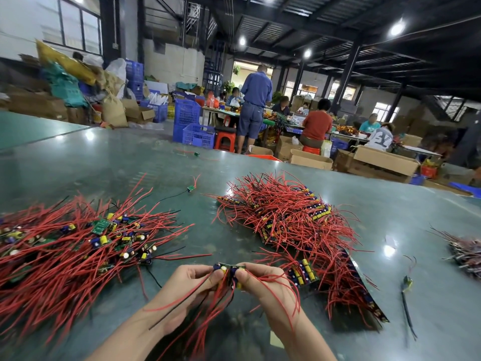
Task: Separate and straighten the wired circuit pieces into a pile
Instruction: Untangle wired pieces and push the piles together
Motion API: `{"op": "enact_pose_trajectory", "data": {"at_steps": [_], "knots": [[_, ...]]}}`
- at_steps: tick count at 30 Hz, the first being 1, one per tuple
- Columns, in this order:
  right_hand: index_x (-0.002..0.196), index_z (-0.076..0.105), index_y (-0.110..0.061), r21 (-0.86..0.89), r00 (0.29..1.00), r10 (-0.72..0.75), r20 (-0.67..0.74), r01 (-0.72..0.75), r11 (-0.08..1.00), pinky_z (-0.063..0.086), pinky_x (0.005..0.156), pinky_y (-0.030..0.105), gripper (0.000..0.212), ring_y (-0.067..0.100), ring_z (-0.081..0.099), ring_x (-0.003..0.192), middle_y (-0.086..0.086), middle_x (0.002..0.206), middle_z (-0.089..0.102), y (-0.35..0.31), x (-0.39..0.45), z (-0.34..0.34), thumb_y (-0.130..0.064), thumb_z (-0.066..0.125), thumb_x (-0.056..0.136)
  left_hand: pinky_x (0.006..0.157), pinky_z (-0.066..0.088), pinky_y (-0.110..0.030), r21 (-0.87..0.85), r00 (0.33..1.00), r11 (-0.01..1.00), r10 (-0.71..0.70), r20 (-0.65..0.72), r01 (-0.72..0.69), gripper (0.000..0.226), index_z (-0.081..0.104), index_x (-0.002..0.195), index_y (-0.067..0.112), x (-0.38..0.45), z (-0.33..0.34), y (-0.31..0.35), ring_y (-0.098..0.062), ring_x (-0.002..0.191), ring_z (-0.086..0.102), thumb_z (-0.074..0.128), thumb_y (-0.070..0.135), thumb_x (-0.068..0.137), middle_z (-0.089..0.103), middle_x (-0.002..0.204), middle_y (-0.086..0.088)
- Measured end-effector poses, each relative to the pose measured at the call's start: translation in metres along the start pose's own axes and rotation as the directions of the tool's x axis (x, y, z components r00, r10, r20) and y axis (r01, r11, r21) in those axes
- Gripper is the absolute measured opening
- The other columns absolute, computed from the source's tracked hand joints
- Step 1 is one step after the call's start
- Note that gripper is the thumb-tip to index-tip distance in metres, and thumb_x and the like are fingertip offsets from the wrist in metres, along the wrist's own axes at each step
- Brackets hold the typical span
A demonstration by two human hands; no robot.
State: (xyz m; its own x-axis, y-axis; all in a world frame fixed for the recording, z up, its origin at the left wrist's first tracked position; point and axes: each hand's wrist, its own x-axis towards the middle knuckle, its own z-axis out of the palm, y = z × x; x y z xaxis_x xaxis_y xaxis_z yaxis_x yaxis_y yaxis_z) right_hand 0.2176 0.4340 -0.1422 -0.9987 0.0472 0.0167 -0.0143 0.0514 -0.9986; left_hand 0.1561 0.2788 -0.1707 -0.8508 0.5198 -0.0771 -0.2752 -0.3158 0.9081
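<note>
Between both hands sits a joined strip of small circuit pieces (229,269) with blue and yellow parts; its red and black wires hang down toward me. My left hand (192,282) pinches the strip's left end, and my right hand (263,282) pinches its right end. A loose, tangled heap of wired pieces (78,246) lies to the left. To the right lies a pile of wired pieces in rows (289,220), boards lined up and red wires fanning out.
The green table (130,162) carries stray single pieces (192,188), (197,153) farther back and one (406,282) at the right. Another wire bundle (466,254) lies at the right edge. People work at tables beyond, among blue crates and cardboard boxes.
</note>
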Motion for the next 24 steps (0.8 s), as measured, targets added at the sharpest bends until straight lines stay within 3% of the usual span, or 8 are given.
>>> {"op": "enact_pose_trajectory", "data": {"at_steps": [3, 6, 11, 13, 17, 19, 22, 24], "knots": [[0.081, 0.077, -0.015, -0.021, 0.994, -0.081, -0.074, 0.08, 0.997, 0.052, 0.072, 0.021, 0.008, 0.01, 0.065, 0.075, 0.003, 0.078, 0.073, -0.003, 0.001, -0.004, -0.018, 0.072, 0.076, 0.063, 0.057, -0.023, -0.055, 0.999, 0.998, -0.03, -0.01, 0.03, 0.024, 0.075, 0.086, -0.001, 0.001, 0.001, 0.001, -0.016, 0.063, 0.066, 0.069, 0.015, 0.069, 0.071, 0.083, -0.017], [0.08, 0.076, -0.014, 0.02, 0.969, -0.061, -0.241, 0.068, 0.997, 0.053, 0.058, 0.026, 0.006, 0.013, 0.062, 0.065, 0.005, 0.074, 0.072, -0.006, 0.003, -0.009, -0.011, 0.071, 0.08, 0.06, 0.058, -0.025, -0.138, 0.993, 0.99, -0.025, -0.118, 0.009, 0.021, 0.074, 0.075, 0.0, 0.005, -0.002, 0.005, -0.02, 0.064, 0.069, 0.07, 0.019, 0.067, 0.072, 0.081, -0.019], [0.091, 0.072, -0.01, -0.07, 0.771, -0.187, -0.609, 0.183, 0.981, 0.049, 0.062, 0.015, 0.009, 0.012, 0.061, 0.065, 0.005, 0.077, 0.071, -0.013, 0.008, -0.029, -0.008, 0.069, 0.083, 0.051, 0.056, -0.028, -0.309, 0.982, 0.951, -0.055, -0.18, -0.003, 0.018, 0.07, 0.083, 0.0, 0.01, -0.006, 0.01, -0.027, 0.071, 0.072, 0.067, 0.013, 0.071, 0.072, 0.088, -0.022], [0.1, 0.068, -0.008, 0.108, 0.729, -0.064, -0.682, 0.188, 0.976, 0.049, 0.062, 0.013, 0.015, 0.011, 0.06, 0.065, 0.007, 0.083, 0.067, -0.012, 0.009, -0.035, -0.009, 0.067, 0.085, 0.054, 0.057, -0.029, -0.317, 0.985, 0.948, -0.064, -0.158, 0.01, 0.019, 0.074, 0.081, 0.0, 0.011, -0.005, 0.008, -0.026, 0.073, 0.073, 0.067, 0.012, 0.068, 0.072, 0.089, -0.021], [0.139, 0.034, 0.006, 0.427, 0.717, 0.123, -0.686, 0.26, 0.866, 0.044, 0.093, 0.028, 0.054, 0.021, 0.06, 0.107, 0.012, 0.12, 0.054, -0.008, 0.014, -0.033, 0.01, 0.054, 0.088, 0.055, 0.057, -0.025, -0.33, 0.988, 0.944, -0.04, -0.149, -0.011, 0.021, 0.075, 0.085, -0.002, 0.011, -0.005, 0.008, -0.022, 0.069, 0.072, 0.067, 0.008, 0.068, 0.073, 0.086, -0.016], [0.131, 0.041, 0.012, 0.476, 0.732, 0.16, -0.663, 0.247, 0.844, 0.048, 0.09, 0.029, 0.043, 0.025, 0.06, 0.104, 0.017, 0.115, 0.055, -0.01, 0.013, -0.026, 0.015, 0.046, 0.089, 0.053, 0.057, -0.024, -0.314, 0.984, 0.949, -0.015, -0.177, -0.042, 0.021, 0.074, 0.085, -0.003, 0.012, -0.005, 0.008, -0.02, 0.062, 0.07, 0.067, 0.005, 0.068, 0.073, 0.081, -0.014], [0.092, 0.069, 0.0, 0.197, 0.782, 0.032, -0.622, 0.116, 0.974, 0.05, 0.052, 0.018, 0.027, 0.012, 0.059, 0.063, 0.007, 0.077, 0.069, -0.011, 0.007, -0.015, 0.012, 0.046, 0.085, 0.053, 0.056, -0.023, -0.272, 0.986, 0.96, 0.016, -0.169, -0.063, 0.017, 0.076, 0.081, 0.003, 0.009, 0.001, 0.01, -0.019, 0.058, 0.069, 0.068, 0.004, 0.066, 0.071, 0.073, -0.011], [0.081, 0.073, -0.014, -0.063, 0.841, -0.156, -0.518, 0.144, 0.988, 0.046, 0.051, 0.016, 0.031, 0.007, 0.056, 0.056, -0.002, 0.065, 0.068, -0.013, 0.005, -0.007, 0.006, 0.05, 0.087, 0.052, 0.055, -0.022, -0.186, 0.99, 0.98, 0.049, -0.135, -0.074, 0.029, 0.071, 0.092, 0.002, 0.005, 0.003, 0.009, -0.018, 0.059, 0.068, 0.073, 0.006, 0.063, 0.07, 0.072, -0.01]]}}
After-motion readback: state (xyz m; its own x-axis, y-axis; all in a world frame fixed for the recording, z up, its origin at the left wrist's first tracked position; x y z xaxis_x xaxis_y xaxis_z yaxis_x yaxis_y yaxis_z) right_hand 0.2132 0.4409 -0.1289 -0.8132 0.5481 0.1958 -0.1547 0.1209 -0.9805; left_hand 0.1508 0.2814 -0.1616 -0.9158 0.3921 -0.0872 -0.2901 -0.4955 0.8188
